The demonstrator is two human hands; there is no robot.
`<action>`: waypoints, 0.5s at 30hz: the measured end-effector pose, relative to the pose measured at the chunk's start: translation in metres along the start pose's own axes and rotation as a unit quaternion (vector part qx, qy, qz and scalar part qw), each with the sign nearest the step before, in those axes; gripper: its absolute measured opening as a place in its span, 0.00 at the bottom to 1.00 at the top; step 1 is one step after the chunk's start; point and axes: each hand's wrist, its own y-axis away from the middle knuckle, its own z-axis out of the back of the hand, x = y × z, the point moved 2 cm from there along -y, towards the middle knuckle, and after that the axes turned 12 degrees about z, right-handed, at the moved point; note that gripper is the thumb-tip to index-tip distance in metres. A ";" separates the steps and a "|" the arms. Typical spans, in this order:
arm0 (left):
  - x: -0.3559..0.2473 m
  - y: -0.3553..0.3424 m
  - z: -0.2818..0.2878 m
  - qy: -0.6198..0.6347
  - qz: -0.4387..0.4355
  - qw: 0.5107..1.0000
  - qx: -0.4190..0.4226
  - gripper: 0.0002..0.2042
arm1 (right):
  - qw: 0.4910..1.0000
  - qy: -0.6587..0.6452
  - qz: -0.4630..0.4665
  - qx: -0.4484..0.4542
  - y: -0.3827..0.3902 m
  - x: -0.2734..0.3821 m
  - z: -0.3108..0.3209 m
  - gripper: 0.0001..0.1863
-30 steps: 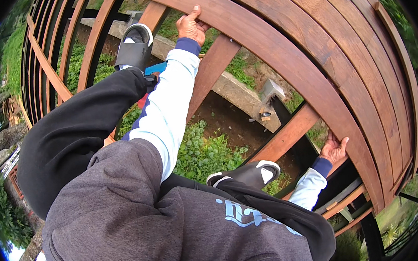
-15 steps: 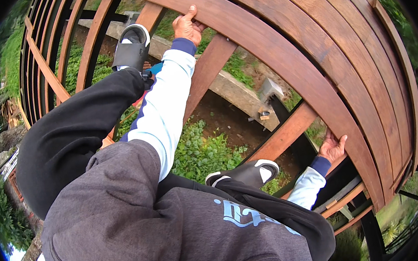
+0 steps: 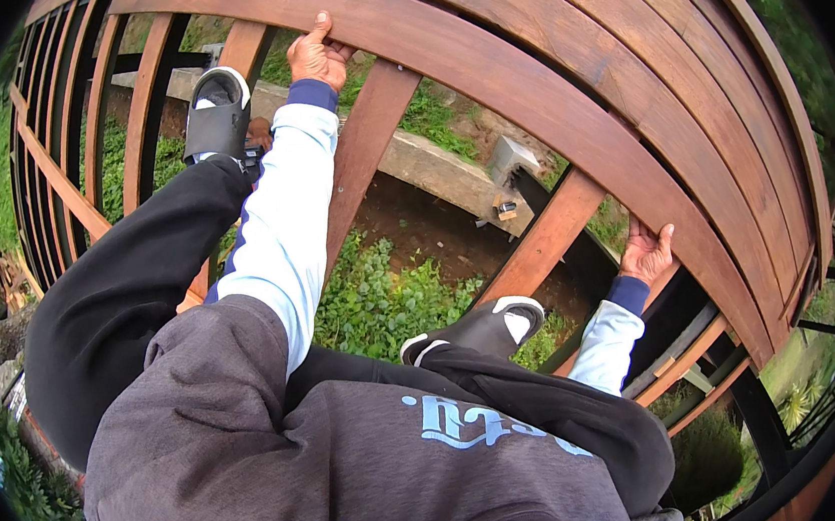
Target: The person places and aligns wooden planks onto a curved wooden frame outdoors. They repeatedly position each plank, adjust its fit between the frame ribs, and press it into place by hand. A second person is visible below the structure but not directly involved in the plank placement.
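My left hand point(image 3: 318, 57) had its grip closed over the edge of the lowest wooden deck board point(image 3: 479, 64), fingers curled on top and thumb beneath. My right hand point(image 3: 646, 254) pressed flat and open against the underside of that same board, farther along it, holding nothing. Beyond both grips, more reddish-brown boards point(image 3: 656, 26) curved away side by side, their grain damp-looking and dark at the seams. Beneath my left grip a wooden joist point(image 3: 358, 146) ran down toward me; another joist point(image 3: 546, 238) lay just inside my right grip. My left sandal point(image 3: 217, 117) rested on a beam beside my left grip, and my right sandal point(image 3: 484, 326) sat below the right one. Under everything lay green weeds point(image 3: 381, 299), bare soil and a concrete footing point(image 3: 428, 164).
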 end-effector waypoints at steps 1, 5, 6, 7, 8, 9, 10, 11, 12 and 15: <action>0.001 -0.003 0.001 -0.001 0.001 1.000 0.009 0.20 | 1.000 0.008 0.005 -0.002 0.001 0.001 0.000 0.25; -0.002 -0.015 0.009 -0.018 0.019 1.000 0.016 0.20 | 1.000 -0.012 0.017 -0.015 0.004 -0.001 0.000 0.24; -0.003 -0.017 0.010 -0.026 0.014 0.999 0.018 0.20 | 1.000 -0.013 0.015 -0.006 0.004 -0.001 -0.001 0.25; -0.004 -0.018 0.011 -0.027 0.020 0.999 0.025 0.20 | 1.000 -0.016 0.011 -0.001 0.005 -0.002 -0.002 0.25; -0.006 -0.019 0.012 -0.030 0.023 0.999 0.024 0.20 | 1.000 -0.011 0.002 -0.006 0.006 -0.002 -0.003 0.25; -0.006 -0.019 0.012 -0.034 0.016 0.999 0.022 0.20 | 1.000 -0.012 0.003 -0.008 0.007 -0.002 -0.004 0.24; -0.007 -0.019 0.012 -0.038 0.016 0.999 0.020 0.19 | 1.000 -0.014 0.005 -0.004 0.008 -0.001 -0.006 0.24; -0.008 -0.020 0.012 -0.040 0.015 0.999 0.015 0.19 | 1.000 -0.007 0.005 -0.017 0.009 -0.002 -0.007 0.24; -0.008 -0.021 0.012 -0.042 0.010 0.999 0.011 0.19 | 1.000 -0.004 0.006 -0.021 0.010 -0.002 -0.008 0.23; -0.010 -0.023 0.013 -0.044 0.013 0.999 0.016 0.20 | 1.000 -0.003 0.008 -0.029 0.010 -0.002 -0.008 0.22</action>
